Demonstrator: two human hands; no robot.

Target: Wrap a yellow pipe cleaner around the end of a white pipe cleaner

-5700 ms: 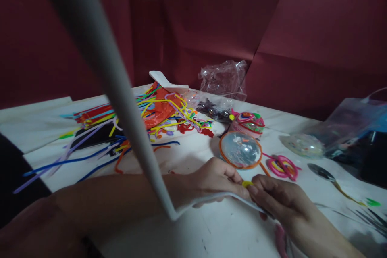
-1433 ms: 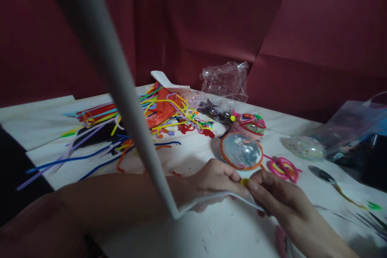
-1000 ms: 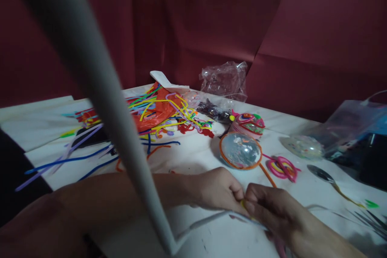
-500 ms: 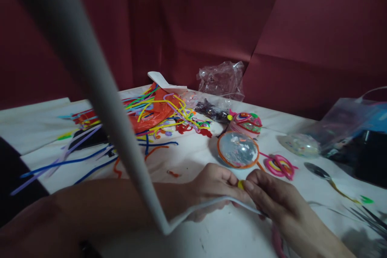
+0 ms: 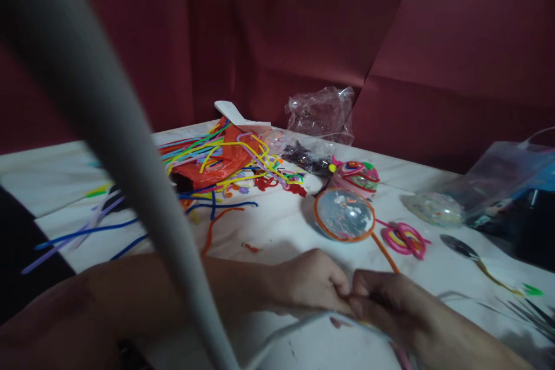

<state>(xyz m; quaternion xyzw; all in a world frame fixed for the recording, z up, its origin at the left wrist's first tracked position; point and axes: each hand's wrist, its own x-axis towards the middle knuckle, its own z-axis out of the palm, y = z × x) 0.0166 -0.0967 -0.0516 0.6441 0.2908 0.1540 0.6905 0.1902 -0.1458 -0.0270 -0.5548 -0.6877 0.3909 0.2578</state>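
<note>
My left hand point(image 5: 310, 283) is closed, its fingertips meeting those of my right hand point(image 5: 390, 306) low in the middle of the view. The right hand is closed as well, thumb against fingers. A sliver of yellow point(image 5: 369, 326) shows under the right fingers; the rest of what the hands grip is hidden. A thin grey-white strip point(image 5: 321, 317) runs beneath both hands. Just beyond them lies a clear plastic dome point(image 5: 342, 217) with an orange rim. An orange strand point(image 5: 385, 251) reaches from that rim toward the right hand.
A blurred grey rod point(image 5: 143, 173) crosses the near left. Coloured pipe cleaners point(image 5: 234, 144) are heaped at the back left. Right of the dome are a pink coil point(image 5: 405, 240), a spoon point(image 5: 459, 247) and a clear lump point(image 5: 436, 208). A decorated pink piece point(image 5: 355, 176) and crumpled plastic point(image 5: 321, 115) stand behind.
Both hands have moved slightly lower and toward me. The yellow piece that showed between the fingertips is now mostly covered. The view has shifted a little.
</note>
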